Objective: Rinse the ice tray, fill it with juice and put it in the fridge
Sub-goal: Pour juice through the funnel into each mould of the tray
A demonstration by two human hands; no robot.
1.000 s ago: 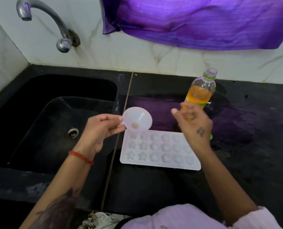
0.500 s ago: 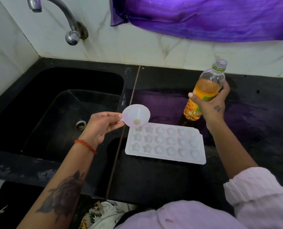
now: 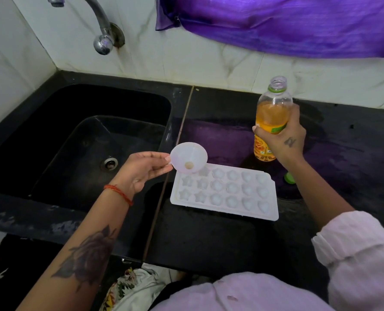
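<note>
Your left hand (image 3: 145,170) pinches the funnel (image 3: 189,157) by its small side tab, thumb and fingers closed on it, so the bowl hangs clear over the tray's (image 3: 225,192) ten o'clock corner with the spout aimed down at a star-shaped cell; holding it by the tab keeps your fingers out of the stream. Your right hand (image 3: 284,139) is wrapped round the middle of the bottle (image 3: 271,117), which stands upright at one o'clock from the tray, its base seemingly just above the desk (image 3: 209,239), though I cannot tell whether it touches. The neck is open, and the green cap (image 3: 289,178) lies on the desk at the tray's three o'clock side, out of the pouring path. The tray sits flat on the desk, just right of the sink (image 3: 78,142), its cells looking empty of juice. Flat and near the basin makes sense: spills can be wiped toward the drain. You appear to be at the start of filling; next you would likely tip the bottle toward nine o'clock into the funnel. Pour slowly, as the narrow spout could back up and the shallow cells overflow easily.
</note>
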